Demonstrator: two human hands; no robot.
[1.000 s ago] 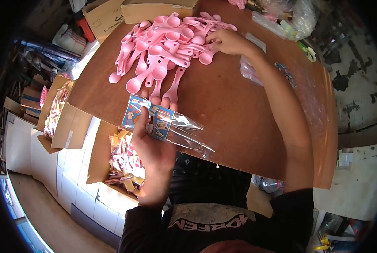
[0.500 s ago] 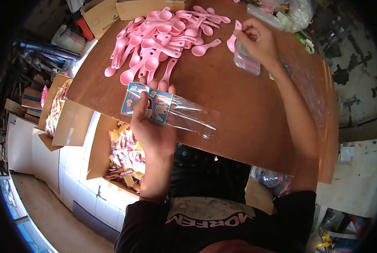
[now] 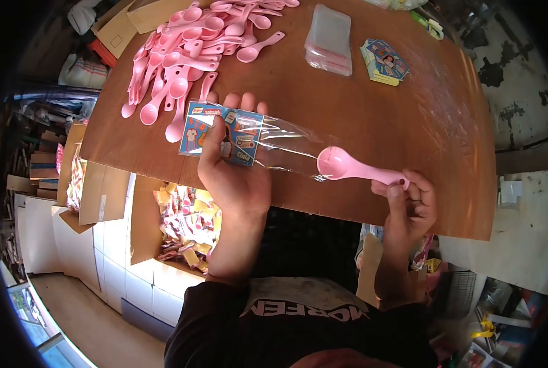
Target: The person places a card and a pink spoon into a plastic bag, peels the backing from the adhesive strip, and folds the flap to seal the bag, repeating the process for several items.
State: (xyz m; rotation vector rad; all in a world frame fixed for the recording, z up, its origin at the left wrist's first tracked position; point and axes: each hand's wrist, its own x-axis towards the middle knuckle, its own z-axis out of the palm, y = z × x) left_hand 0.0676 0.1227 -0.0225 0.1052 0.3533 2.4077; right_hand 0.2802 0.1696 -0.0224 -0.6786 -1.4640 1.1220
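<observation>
My left hand (image 3: 234,165) is palm up, its thumb pressing a clear plastic bag (image 3: 292,144) with a blue printed card (image 3: 240,146) inside it against the fingers. The bag's far end stretches to the right. In my right hand (image 3: 409,199) a pink spoon (image 3: 363,170) is pinched by the end of its handle. The spoon's bowl points left, at the open-looking end of the bag; whether they touch is hard to tell. Above my left hand lies a heap of pink spoons (image 3: 191,46).
A stack of clear bags (image 3: 329,40) and a stack of printed cards (image 3: 385,61) lie on the brown table (image 3: 311,110). Below the table's left edge stands a cardboard box (image 3: 145,214) of filled packets. Another box (image 3: 99,190) is further left.
My right hand has come down and toward me from the back of the table with the spoon, beside the bag's end. The view has shifted, and the card stack now shows.
</observation>
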